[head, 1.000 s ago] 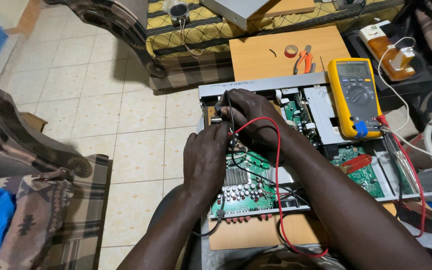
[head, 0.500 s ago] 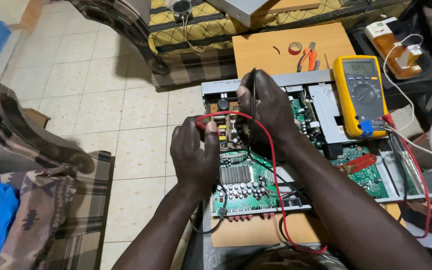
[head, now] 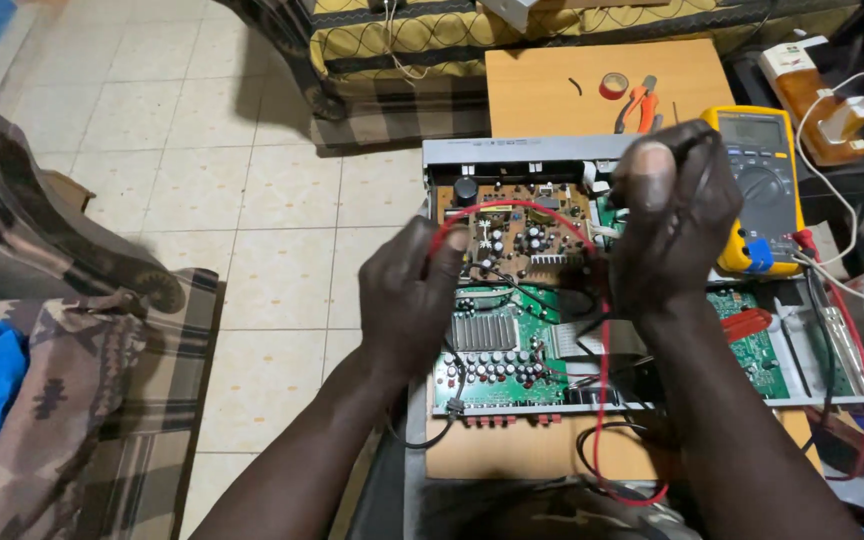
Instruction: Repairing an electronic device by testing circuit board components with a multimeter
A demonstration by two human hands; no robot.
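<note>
Both hands have lifted up since a moment ago, when they were low over the boards. The left hand (head: 407, 300) now sits over the left edge of the open metal case (head: 512, 155), with its fingers closed on the red wire (head: 512, 207). The right hand (head: 674, 215) has come up high near the yellow meter (head: 760, 190). Its fingers are curled tight together around something thin and dark, but I cannot tell what it is. The red wire arches from one hand to the other, then drops down to the person's lap.

The case lies open on the worktop (head: 572, 85). Inside it are a brown circuit board (head: 512, 235) at the back and a green circuit board (head: 502, 345) at the front, with a silver finned block on it. Orange pliers (head: 637, 105) and a red tape roll (head: 612, 86) lie behind the case.
</note>
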